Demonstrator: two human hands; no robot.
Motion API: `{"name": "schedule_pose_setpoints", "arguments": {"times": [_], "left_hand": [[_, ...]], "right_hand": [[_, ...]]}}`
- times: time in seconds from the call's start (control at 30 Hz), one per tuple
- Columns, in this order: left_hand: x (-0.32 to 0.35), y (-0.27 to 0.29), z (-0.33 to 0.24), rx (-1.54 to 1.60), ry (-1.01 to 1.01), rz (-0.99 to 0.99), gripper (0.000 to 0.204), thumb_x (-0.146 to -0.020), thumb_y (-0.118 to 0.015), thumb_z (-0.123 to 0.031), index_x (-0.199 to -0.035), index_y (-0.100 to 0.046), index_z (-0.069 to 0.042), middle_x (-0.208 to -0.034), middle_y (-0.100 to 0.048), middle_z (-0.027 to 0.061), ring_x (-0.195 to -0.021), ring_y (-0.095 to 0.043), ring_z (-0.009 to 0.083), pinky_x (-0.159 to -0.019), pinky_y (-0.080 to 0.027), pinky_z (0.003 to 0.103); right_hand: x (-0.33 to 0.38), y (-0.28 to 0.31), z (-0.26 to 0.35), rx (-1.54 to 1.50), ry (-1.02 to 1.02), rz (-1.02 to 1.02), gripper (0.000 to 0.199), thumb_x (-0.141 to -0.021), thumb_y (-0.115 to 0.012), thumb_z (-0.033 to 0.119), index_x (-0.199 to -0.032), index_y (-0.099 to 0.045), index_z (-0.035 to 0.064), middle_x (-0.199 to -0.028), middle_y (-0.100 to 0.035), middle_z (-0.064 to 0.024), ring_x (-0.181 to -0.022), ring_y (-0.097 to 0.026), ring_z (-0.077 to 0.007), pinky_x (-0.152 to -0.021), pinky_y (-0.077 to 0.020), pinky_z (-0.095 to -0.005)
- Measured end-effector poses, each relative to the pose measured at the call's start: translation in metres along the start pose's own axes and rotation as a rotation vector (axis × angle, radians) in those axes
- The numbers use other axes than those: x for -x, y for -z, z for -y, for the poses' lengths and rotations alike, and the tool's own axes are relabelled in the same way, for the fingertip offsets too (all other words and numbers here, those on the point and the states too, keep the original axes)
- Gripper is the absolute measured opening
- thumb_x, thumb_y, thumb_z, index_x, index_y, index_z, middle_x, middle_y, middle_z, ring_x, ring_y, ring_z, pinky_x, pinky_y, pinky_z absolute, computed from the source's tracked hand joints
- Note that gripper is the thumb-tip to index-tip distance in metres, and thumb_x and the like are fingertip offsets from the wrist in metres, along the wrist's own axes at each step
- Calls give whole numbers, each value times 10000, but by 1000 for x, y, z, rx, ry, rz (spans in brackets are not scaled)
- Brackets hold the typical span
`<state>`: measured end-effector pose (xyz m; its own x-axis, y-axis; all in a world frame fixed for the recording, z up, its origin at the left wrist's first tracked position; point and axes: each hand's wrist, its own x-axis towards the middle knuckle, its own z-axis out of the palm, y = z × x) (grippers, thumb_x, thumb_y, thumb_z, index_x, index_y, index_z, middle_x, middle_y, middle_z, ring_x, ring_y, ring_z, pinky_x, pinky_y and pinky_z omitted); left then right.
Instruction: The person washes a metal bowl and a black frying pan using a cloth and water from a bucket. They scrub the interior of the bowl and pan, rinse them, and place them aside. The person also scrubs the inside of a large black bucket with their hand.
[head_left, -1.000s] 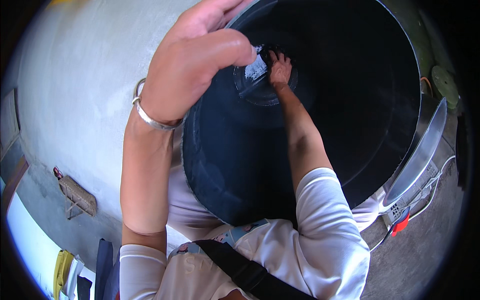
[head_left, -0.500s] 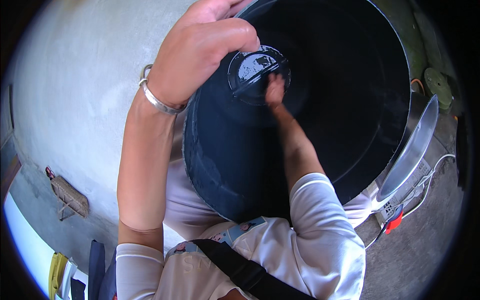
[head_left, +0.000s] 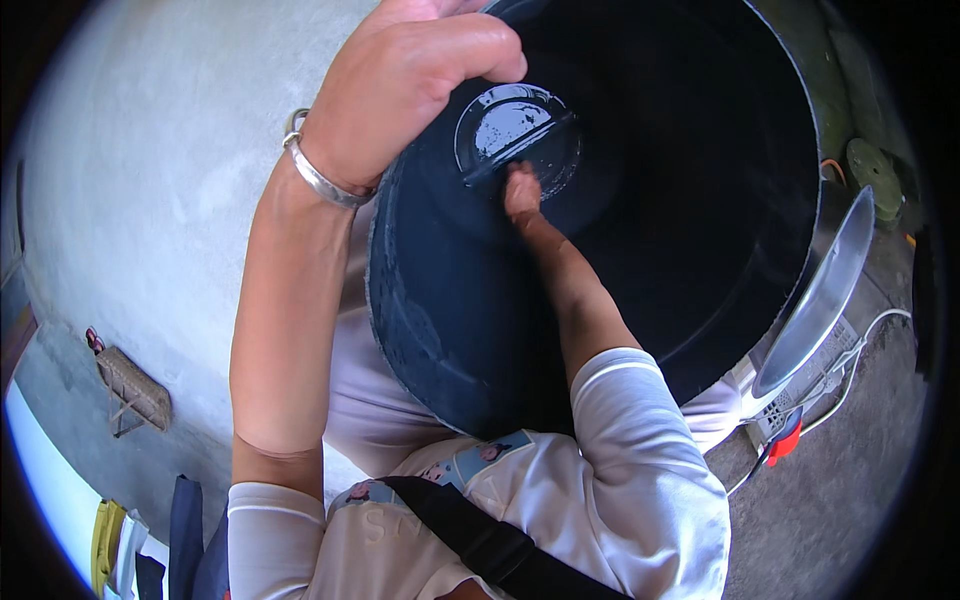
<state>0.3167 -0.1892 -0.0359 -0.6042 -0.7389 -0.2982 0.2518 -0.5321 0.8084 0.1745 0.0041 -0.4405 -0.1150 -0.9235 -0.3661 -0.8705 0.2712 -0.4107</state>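
Far left, well out from the grip: grey concrete floor (head_left: 120,200) w/ a small woven brush (head_left: 130,385) lying on it, and yellow and dark blue items at the lower-left edge, too warped to name.

Now the left hand (head_left: 400,90), silver bangle (head_left: 320,175) at the wrist — fingers curled over and clamped on the near rim of the big dark blue plastic tub (head_left: 450,330). Tub's tipped up on edge against the person's front, mouth facing the camera, and that rim grip is what's propping it.

Just right of the grip, down inside: the tub's round base disc (head_left: 518,135), raised rings, a bar across it, glossy and wet-looking. The right hand (head_left: 520,195) is deep in there, fingertips pressed to the disc's lower edge; can't tell if the fingers are closed round anything, they point away from the lens.

Handling, my read: bulky but light for its size, walls thin w/ some flex, slick if wet. Rim is the place to hold; smooth inner wall gives nothing to pinch.

Further right of the tub: shiny round metal lid (head_left: 820,290), white cable (head_left: 850,350), a red-tipped thing (head_left: 785,445).
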Motion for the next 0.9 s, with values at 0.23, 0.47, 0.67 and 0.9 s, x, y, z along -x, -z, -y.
{"name": "schedule_pose_setpoints", "arguments": {"times": [0.23,0.47,0.67,0.9], "left_hand": [[0,4,-2,-7,-106,111,753,-732,-464,68,-1413,-144,46,-1387,-339,159,-1122,-443,129,-881,-393,210],[10,12,-1,-13,-119,85,746,-737,-471,55,-1402,-133,75,-1386,-334,196,-1125,-442,144,-888,-389,212],[2,18,6,-57,-144,101,749,-735,-480,39,-1393,-127,93,-1367,-357,216,-1098,-461,143,-856,-403,200],[5,24,0,67,-85,170,692,-742,-479,37,-1368,-195,113,-1372,-356,217,-978,-511,109,-796,-426,194]], "right_hand": [[-7,22,8,-20,66,154,169,-750,-562,92,-911,-580,41,-984,-546,-221,-857,-581,-412,-757,-489,-461],[19,25,4,437,793,448,260,-813,-491,117,-1030,-588,10,-1085,-497,-152,-995,-530,-305,-868,-467,-359],[25,8,8,390,49,360,179,-788,-525,111,-881,-643,13,-1071,-549,-185,-886,-588,-343,-760,-512,-392],[33,-6,29,399,485,343,256,-793,-523,101,-1017,-629,35,-1188,-484,-138,-1090,-478,-302,-919,-432,-370]]}}
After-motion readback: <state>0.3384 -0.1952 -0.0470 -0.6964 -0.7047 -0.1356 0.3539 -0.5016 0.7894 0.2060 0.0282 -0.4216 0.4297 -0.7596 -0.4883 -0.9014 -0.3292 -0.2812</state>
